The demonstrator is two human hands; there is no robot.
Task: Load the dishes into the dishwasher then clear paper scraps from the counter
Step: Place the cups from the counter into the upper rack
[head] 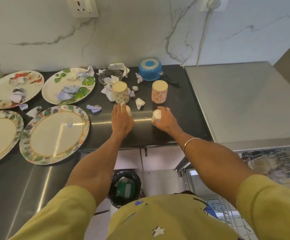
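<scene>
My left hand [121, 118] reaches over a small white cup [128, 110] on the dark counter [180, 101]; whether it grips the cup is hidden. My right hand [165, 121] grips another small white cup [156, 115], upside down. Behind them stand two upturned patterned cups, one grey-dotted [120, 92] and one red-flowered [159, 91]. Several floral plates lie at left, among them one [68, 85] with crumpled paper on it and a bare one [54, 134]. Paper scraps [93, 108] litter the counter. A glass bowl [110, 76] and an upturned blue pot [149, 69] sit at the back.
The steel dishwasher top [241, 101] is to the right, and its wire rack [270, 167] stands pulled out at lower right. A black bin [125, 187] stands on the floor under the counter. A marble wall with a socket [82, 6] rises behind.
</scene>
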